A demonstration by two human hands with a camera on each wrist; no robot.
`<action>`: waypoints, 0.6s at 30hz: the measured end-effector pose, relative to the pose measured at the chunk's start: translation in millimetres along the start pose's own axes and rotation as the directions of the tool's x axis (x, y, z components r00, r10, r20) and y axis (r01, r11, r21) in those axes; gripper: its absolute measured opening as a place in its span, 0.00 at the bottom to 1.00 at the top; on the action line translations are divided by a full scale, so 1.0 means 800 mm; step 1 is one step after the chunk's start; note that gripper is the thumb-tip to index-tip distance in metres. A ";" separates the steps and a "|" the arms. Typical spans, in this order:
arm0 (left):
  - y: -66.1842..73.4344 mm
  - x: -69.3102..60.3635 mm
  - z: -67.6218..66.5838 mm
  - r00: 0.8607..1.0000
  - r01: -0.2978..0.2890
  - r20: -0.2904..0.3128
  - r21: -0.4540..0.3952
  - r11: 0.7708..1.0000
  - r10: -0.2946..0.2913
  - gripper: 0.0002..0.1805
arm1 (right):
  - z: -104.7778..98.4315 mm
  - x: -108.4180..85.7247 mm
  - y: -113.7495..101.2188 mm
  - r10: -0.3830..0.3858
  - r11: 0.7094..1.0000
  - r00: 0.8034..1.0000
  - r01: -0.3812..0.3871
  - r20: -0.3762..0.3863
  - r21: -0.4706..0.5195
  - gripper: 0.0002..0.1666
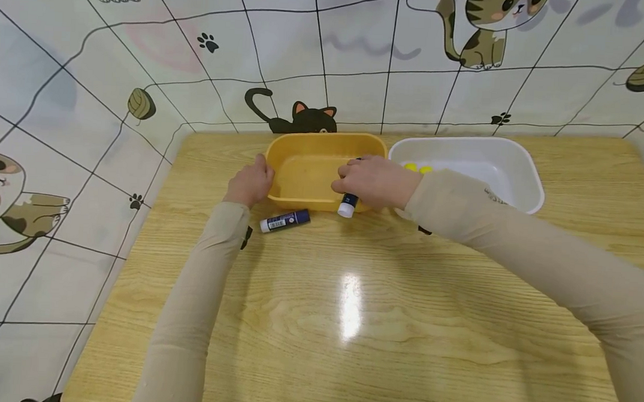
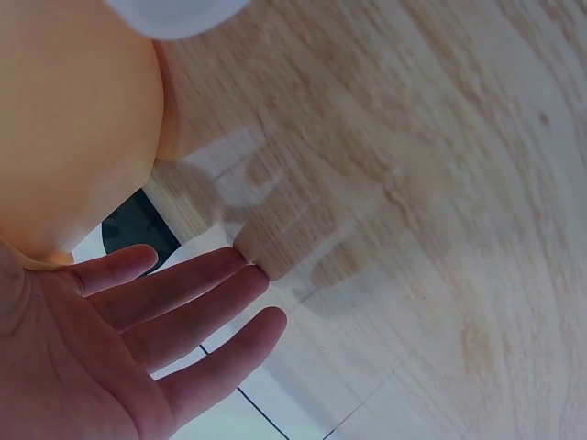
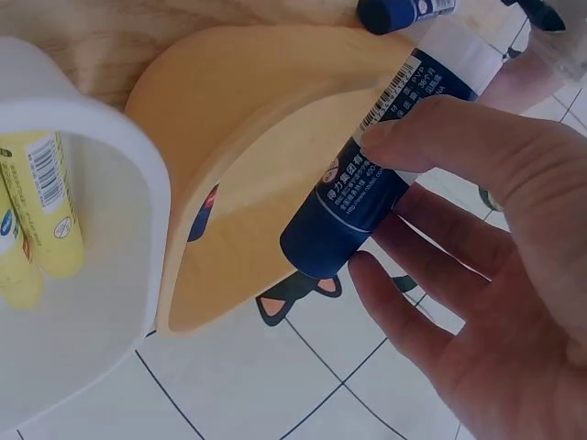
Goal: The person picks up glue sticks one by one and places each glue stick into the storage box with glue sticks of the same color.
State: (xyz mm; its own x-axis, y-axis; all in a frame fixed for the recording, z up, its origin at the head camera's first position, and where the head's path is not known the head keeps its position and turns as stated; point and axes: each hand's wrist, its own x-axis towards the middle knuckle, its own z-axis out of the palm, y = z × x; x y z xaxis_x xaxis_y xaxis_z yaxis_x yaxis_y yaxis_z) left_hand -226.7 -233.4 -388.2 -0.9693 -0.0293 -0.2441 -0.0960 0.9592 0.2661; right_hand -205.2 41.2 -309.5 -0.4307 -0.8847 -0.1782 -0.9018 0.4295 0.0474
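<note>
My right hand (image 1: 379, 182) pinches a dark blue glue stick (image 3: 362, 174) with a white end, tilted above the right part of an orange basin (image 1: 306, 201). The thumb lies along its label in the right wrist view. My left hand (image 1: 249, 183) touches the basin's left rim; its fingers (image 2: 197, 312) extend straight outside the wall, and its thumb is hidden. A second blue glue stick (image 1: 286, 221) lies on the table in front of the basin. Inside the basin, a small blue and red piece of something (image 3: 202, 215) shows near the wall.
A white basin (image 1: 533, 186) stands right beside the orange one, with yellow glue sticks (image 3: 46, 202) in it. Both stand at the back of the wooden table (image 1: 295, 320), against a tiled wall (image 1: 353, 100) with cat pictures.
</note>
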 end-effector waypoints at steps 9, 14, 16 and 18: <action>0.001 -0.001 -0.001 1.000 0.005 0.003 -0.001 1.000 -0.005 0.18 | 0.001 0.012 0.019 0.026 0.999 1.000 -0.027 0.008 0.031 0.11; 0.002 -0.002 -0.002 1.000 0.007 -0.002 0.001 1.000 -0.007 0.18 | 0.005 0.020 0.031 0.035 0.999 0.999 -0.036 0.017 0.034 0.11; 0.002 -0.002 -0.002 1.000 0.005 -0.004 0.004 1.000 -0.005 0.18 | 0.005 0.023 0.034 0.038 0.999 0.999 -0.039 0.017 0.036 0.10; 0.002 -0.003 -0.002 1.000 0.004 -0.005 0.003 1.000 -0.004 0.18 | 0.005 0.026 0.037 0.039 0.999 0.999 -0.039 0.018 0.032 0.11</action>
State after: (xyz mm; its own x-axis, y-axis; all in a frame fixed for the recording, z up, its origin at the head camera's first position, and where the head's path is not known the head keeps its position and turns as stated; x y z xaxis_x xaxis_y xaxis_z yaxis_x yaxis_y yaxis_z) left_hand -225.3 -232.2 -385.7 -0.9699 -0.0342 -0.2409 -0.0991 0.9598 0.2625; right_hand -240.7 35.9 -315.9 -0.4646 -0.8640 -0.1941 -0.8826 0.4696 0.0227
